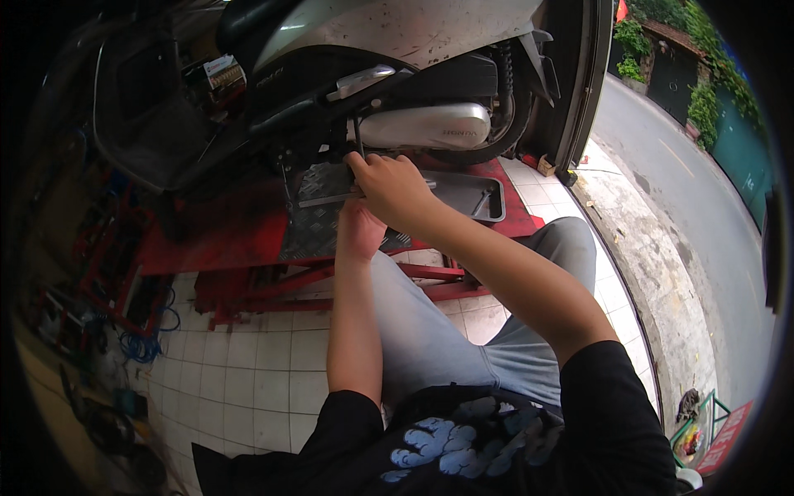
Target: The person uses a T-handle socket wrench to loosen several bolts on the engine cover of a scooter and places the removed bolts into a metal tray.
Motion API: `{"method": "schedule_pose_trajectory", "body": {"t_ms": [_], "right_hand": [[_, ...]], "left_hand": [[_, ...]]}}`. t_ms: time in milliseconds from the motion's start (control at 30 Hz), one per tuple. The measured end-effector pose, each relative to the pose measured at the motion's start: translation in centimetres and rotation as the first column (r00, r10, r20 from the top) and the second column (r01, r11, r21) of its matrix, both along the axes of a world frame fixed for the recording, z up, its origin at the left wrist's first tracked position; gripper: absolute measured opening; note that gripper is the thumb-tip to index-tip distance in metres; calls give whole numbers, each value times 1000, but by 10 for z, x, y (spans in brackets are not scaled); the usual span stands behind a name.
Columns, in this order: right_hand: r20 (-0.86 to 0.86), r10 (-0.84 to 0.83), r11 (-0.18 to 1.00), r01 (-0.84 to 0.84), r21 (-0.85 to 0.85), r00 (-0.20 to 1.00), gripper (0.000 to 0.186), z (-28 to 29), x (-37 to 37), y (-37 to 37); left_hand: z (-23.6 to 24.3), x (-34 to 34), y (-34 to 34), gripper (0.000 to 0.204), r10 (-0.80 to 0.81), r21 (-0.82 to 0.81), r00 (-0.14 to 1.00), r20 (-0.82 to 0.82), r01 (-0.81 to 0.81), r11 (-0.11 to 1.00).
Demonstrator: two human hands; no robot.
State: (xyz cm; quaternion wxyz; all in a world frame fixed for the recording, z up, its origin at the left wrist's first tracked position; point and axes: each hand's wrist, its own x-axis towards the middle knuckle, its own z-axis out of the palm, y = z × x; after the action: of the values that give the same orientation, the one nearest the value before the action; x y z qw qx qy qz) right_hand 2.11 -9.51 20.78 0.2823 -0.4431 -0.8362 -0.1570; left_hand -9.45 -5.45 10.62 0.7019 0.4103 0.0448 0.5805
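Floor [265, 364]: square white tiles, dark joints. Platform [203, 236]: low, red, metal, on a red underframe. Left side: dim, cluttered; red metal frame [124, 289] and coiled blue hose [141, 347] at floor level, further items too dark to tell. Doorway frame [585, 91]: dark, upright, on the right side; small brown box [546, 166] near its foot. Outside: strip of pale, stained concrete [633, 215]; grey road [695, 178] beyond. Across the road: dark gate [672, 83], green wall [738, 157], leafy plants [630, 41]. Lower right: red sign [728, 438] beside a green stand [683, 431]. Light: daylight from the street side.
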Motion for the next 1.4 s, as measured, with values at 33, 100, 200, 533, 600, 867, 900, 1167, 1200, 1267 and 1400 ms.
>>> {"method": "schedule_pose_trajectory", "body": {"t_ms": [33,100,200,533,600,867,900,1167,1200,1267,1400], "right_hand": [[49,14,999,-15,37,999,41,-1,2,-3],[59,-48,995,43,89,997,34,-6,2,-6],[-21,-113,993,113,-24,993,31,-13,5,-4],[-288,17,992,-51,-113,958,38,-1,10,6],[-486,36,982,-122,-147,873,33,-8,19,13],[-957,-171,786,-553,-277,235,26,-18,6,17],[-971,-177,753,-614,-238,160,26,-22,5,18],[-907,-393,558,-824,-102,-154,28,-15,15,13],[-900,-382,603,-795,-68,-212,28,-15,12,14],[-888,-393,623,-780,-64,-241,28,-12,7,11],[-919,-390,561,-806,-191,-54,41,-6,12,12]], "left_hand": [[0,4,-1,40,-12,-20,1000,26,12,1000],[2,11,-1,39,-26,-64,996,82,31,997],[2,16,-3,38,13,-106,999,45,-8,994],[-12,-12,18,39,404,93,905,-131,-394,914],[12,1,0,38,362,-35,932,-24,-363,931],[35,-5,-21,43,427,59,856,-290,-430,901],[36,-4,-22,42,433,65,848,-306,-435,898],[47,-3,-38,42,384,140,730,-566,-374,917],[49,-2,-38,44,378,146,722,-579,-365,920],[49,-5,-41,46,377,155,698,-609,-361,919],[55,-8,-43,50,420,178,684,-597,-398,900]]}}
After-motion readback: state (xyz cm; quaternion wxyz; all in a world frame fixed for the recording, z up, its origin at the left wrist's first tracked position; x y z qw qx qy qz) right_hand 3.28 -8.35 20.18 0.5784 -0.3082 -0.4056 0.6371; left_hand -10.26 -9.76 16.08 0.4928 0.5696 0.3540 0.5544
